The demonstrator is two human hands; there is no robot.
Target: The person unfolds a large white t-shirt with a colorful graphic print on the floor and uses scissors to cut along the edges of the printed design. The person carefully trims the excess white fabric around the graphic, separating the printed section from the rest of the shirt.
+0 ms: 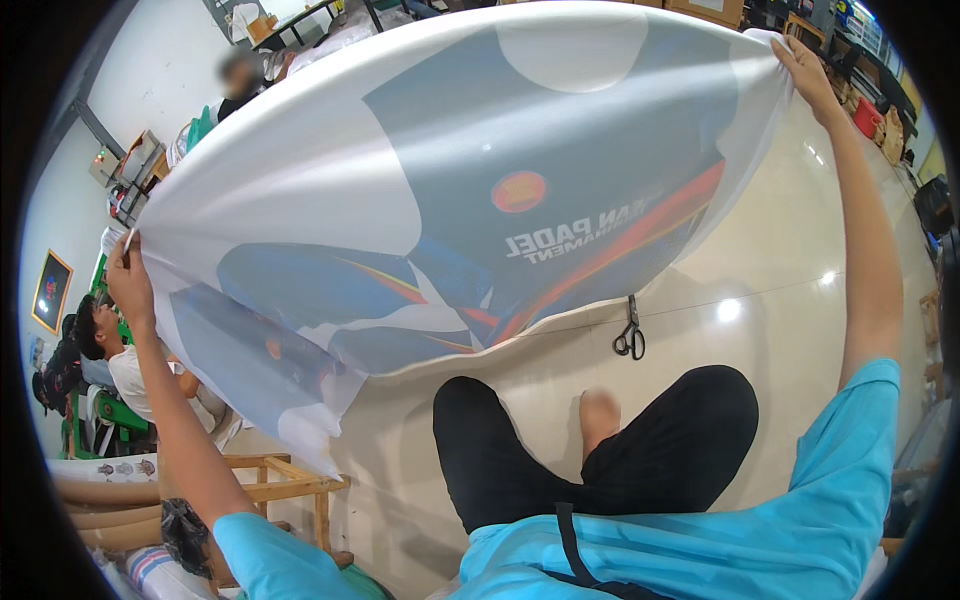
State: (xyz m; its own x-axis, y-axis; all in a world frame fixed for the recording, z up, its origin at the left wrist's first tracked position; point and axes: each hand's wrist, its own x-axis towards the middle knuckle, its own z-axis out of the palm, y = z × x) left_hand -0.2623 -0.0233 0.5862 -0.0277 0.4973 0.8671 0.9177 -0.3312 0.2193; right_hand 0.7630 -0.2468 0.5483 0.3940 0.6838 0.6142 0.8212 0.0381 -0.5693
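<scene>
Spreading step, we judge: left hand point(130, 282), right hand point(806, 76) each gripping cloth point(455, 205) edge, fingers closed. Next likely calls for lowering it flat, clear of scissors point(632, 324).

- Sheet point(455, 220) spans left hand point(130, 278) to right hand point(806, 75), before the knees point(468, 405).
- Scissors point(636, 342) lie on the floor point(770, 290), between sheet and knees.
- Stool point(300, 489) stands left of the knees.
- Co-worker point(130, 378), far left; framed picture point(51, 290) on the wall point(57, 222).

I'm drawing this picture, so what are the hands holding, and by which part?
A big printed sheet: the left hand grips its left end, the right hand its upper right end.
</scene>
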